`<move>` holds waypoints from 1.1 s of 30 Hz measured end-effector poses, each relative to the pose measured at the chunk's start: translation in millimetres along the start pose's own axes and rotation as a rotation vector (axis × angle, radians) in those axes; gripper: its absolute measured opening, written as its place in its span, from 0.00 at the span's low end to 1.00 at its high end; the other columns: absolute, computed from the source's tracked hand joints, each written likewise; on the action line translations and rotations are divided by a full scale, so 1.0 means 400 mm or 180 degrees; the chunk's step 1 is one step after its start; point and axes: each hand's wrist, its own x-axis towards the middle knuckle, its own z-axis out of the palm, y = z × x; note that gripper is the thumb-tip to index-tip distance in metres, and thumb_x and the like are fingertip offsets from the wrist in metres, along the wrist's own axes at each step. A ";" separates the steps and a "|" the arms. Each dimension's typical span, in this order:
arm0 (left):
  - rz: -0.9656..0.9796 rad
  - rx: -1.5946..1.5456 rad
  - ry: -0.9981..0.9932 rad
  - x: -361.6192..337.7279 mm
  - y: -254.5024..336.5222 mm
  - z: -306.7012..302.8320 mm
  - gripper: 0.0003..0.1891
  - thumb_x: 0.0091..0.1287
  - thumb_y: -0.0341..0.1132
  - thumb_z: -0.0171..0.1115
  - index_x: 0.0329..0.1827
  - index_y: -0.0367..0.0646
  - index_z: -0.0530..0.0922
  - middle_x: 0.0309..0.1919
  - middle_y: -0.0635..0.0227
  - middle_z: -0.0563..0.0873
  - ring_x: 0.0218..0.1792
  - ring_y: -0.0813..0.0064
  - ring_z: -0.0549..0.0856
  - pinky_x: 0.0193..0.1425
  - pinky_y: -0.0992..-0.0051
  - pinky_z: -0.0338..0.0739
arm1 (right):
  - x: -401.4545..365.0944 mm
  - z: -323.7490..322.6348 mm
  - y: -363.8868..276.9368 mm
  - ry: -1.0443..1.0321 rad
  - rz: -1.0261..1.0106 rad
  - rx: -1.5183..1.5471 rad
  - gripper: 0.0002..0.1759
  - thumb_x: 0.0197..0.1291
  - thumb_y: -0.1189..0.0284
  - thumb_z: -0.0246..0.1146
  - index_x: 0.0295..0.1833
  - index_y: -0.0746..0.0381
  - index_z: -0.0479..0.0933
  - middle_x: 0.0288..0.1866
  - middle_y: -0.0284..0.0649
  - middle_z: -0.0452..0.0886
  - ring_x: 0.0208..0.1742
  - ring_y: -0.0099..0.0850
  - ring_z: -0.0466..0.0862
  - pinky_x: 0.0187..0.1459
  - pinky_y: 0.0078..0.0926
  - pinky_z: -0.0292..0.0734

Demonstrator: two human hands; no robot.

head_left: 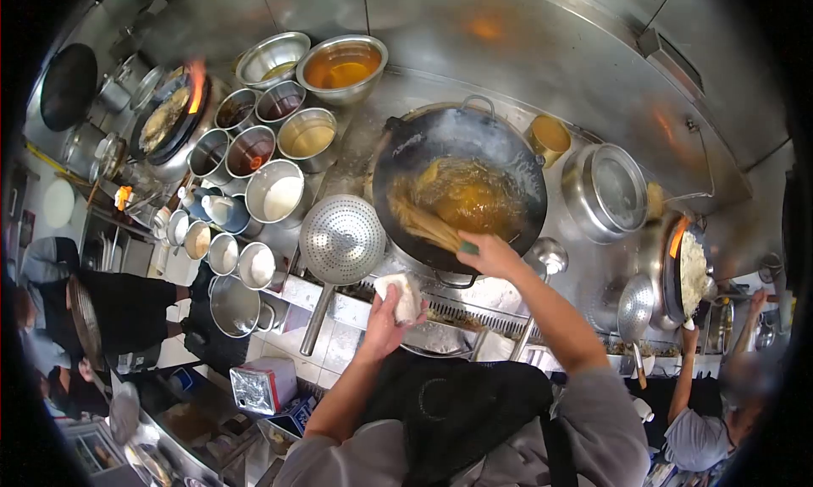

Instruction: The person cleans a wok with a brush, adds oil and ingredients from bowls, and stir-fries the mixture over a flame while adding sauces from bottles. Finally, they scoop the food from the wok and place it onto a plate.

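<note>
My right hand (491, 257) is closed round the green-banded end of a bamboo wok brush (422, 223). Its bristles reach into brownish, bubbling liquid (474, 197) in a large black wok (415, 144), where a little steam shows. Nearer my body, my left hand (384, 330) grips a folded whitish cloth (400, 294), apart from the wok's front edge. Beside that hand lies a big perforated strainer (342, 239), its handle pointing toward me. A metal ladle (550, 255) rests to the right of the wok.
Several steel seasoning pots (306, 140) stand left of the wok, behind them a bowl of orange liquid (342, 67). A lidded pot (614, 186) is at right. Flames lick a second wok (165, 118) at far left. Co-workers stand at both sides, one at another wok (693, 267).
</note>
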 end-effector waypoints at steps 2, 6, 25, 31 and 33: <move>0.0005 0.0061 0.0042 -0.004 -0.013 0.030 0.23 0.80 0.53 0.46 0.69 0.49 0.63 0.56 0.60 0.79 0.51 0.54 0.86 0.50 0.52 0.86 | -0.105 -0.093 0.000 -0.0427 0.0002 -0.0894 0.32 0.61 0.54 0.66 0.69 0.53 0.75 0.51 0.57 0.85 0.53 0.54 0.84 0.56 0.47 0.79; -0.0242 0.0057 0.0311 0.036 -0.053 0.069 0.28 0.79 0.58 0.45 0.68 0.45 0.65 0.56 0.56 0.79 0.52 0.54 0.84 0.54 0.48 0.83 | -0.098 -0.282 0.047 -0.0458 0.1082 -0.2226 0.31 0.61 0.55 0.66 0.70 0.47 0.71 0.54 0.56 0.82 0.54 0.54 0.84 0.54 0.50 0.81; 0.0176 0.0374 0.0397 0.098 -0.117 0.153 0.19 0.76 0.37 0.59 0.63 0.42 0.66 0.54 0.62 0.79 0.52 0.66 0.83 0.49 0.59 0.87 | -0.091 -0.254 0.019 -0.1446 0.0013 -0.0861 0.37 0.56 0.52 0.68 0.70 0.55 0.74 0.54 0.56 0.84 0.49 0.47 0.87 0.54 0.38 0.80; 0.0247 0.0578 0.0493 0.131 -0.126 0.166 0.19 0.74 0.36 0.62 0.60 0.40 0.65 0.51 0.63 0.78 0.48 0.67 0.84 0.45 0.62 0.89 | 0.076 -0.256 -0.108 -0.1509 0.0427 -0.0823 0.36 0.56 0.53 0.68 0.68 0.59 0.75 0.50 0.57 0.86 0.48 0.49 0.87 0.54 0.38 0.81; 0.0322 0.0536 0.0560 0.134 -0.137 0.164 0.19 0.74 0.36 0.62 0.60 0.40 0.65 0.51 0.62 0.79 0.48 0.67 0.84 0.45 0.62 0.89 | 0.144 -0.100 -0.103 -0.0506 -0.0074 -0.0747 0.35 0.57 0.54 0.67 0.68 0.61 0.75 0.50 0.60 0.85 0.51 0.54 0.85 0.57 0.41 0.79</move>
